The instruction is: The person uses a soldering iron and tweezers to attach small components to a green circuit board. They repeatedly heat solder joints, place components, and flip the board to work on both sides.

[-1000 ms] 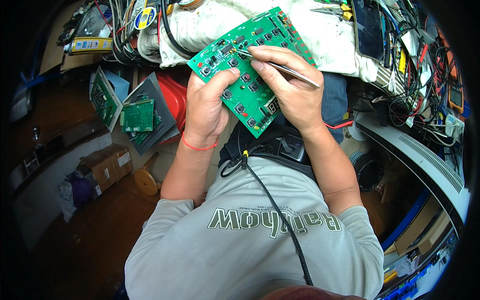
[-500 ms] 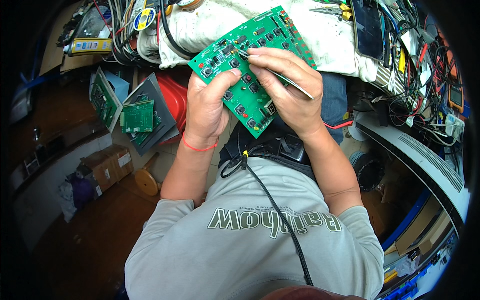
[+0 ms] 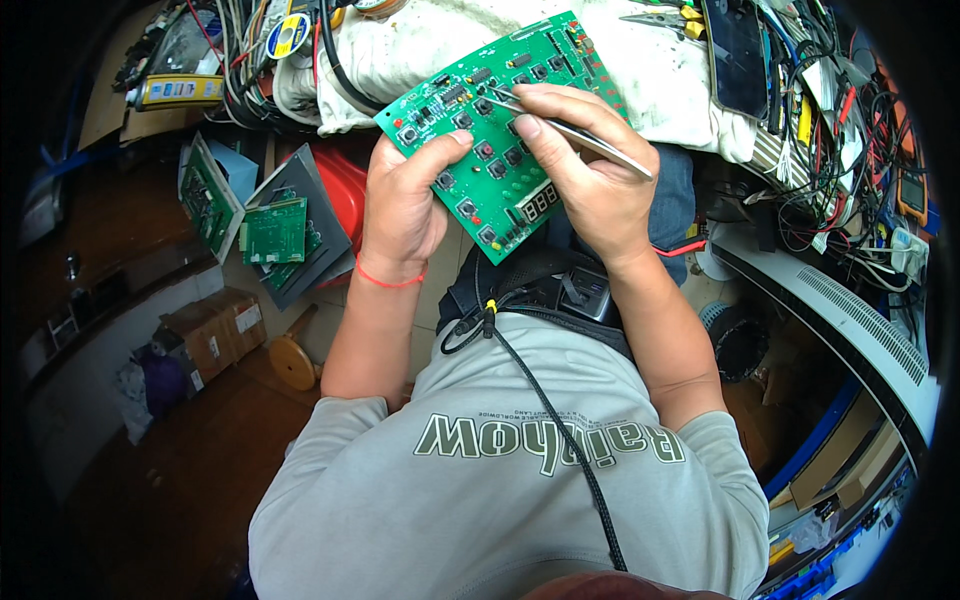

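Observation:
My left hand [image 3: 400, 205] grips a green circuit board [image 3: 468, 185] by its left edge, thumb lying on the face. Black push buttons, chips, small red parts and a digit display [image 3: 540, 203] are mounted on that face. The board is held tilted above my lap, its far part in front of the white cloth. Metal tweezers [image 3: 628, 162] are pinched in my right hand [image 3: 605, 195], over the right half of the board. Their tips point at small parts near the board's upper middle; whether they touch cannot be made out.
Beyond the board a white cloth [image 3: 660, 90] covers the bench, with pliers [image 3: 660, 20] and a dark phone [image 3: 735, 60] on it. Tangled cables [image 3: 800, 100] fill the right side. More circuit boards [image 3: 275, 232] stand at left by a red stool [image 3: 345, 200].
The board has shifted slightly left and turned a little, uncovering more of the digit display. My right hand and the tweezers have moved right, the tips now farther right along the board.

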Motion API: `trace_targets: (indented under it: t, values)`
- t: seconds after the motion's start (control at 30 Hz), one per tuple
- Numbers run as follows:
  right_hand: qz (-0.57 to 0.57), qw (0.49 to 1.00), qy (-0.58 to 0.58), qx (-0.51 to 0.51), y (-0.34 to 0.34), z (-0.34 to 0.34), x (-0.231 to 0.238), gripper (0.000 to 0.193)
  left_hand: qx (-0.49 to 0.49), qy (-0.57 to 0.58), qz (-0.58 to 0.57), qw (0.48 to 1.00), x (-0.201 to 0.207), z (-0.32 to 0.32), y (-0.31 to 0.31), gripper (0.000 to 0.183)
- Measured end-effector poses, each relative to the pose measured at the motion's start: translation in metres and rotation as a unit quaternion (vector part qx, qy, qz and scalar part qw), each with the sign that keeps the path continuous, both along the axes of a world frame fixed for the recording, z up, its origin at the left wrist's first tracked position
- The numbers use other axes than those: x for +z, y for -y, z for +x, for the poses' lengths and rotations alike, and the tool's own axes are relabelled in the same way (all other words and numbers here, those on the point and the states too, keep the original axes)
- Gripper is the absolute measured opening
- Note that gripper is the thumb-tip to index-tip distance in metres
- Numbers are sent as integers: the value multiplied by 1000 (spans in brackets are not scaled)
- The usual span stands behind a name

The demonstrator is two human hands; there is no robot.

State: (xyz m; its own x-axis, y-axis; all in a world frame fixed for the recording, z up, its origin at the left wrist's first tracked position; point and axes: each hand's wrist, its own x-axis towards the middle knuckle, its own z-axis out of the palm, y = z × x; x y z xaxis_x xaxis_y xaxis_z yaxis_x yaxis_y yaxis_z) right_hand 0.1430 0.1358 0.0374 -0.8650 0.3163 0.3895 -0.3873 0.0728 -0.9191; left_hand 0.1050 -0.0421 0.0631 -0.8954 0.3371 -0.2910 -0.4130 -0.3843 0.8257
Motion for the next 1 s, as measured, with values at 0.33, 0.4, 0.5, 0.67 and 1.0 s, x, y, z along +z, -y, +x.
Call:
trace_targets:
  t: [0.33,0.4,0.5,0.67,1.0]
  values:
    - [-86,992,87,-39,-29,0,-10,27,29,1,15,999,-39,-31,22,28]
    - [-94,990,98,-49,-39,-3,-11,29,28,-8,18,999,-47,-39,24,26]
    - [-125,984,114,-51,-48,-6,-15,29,40,-9,16,999,-58,-51,24,25]
    - [-106,986,119,-46,-51,-15,-23,28,16,-39,1,999,-68,-70,25,25]
    - [-29,987,121,-105,-59,-32,-30,27,1,-48,-15,999,-78,-106,21,32]
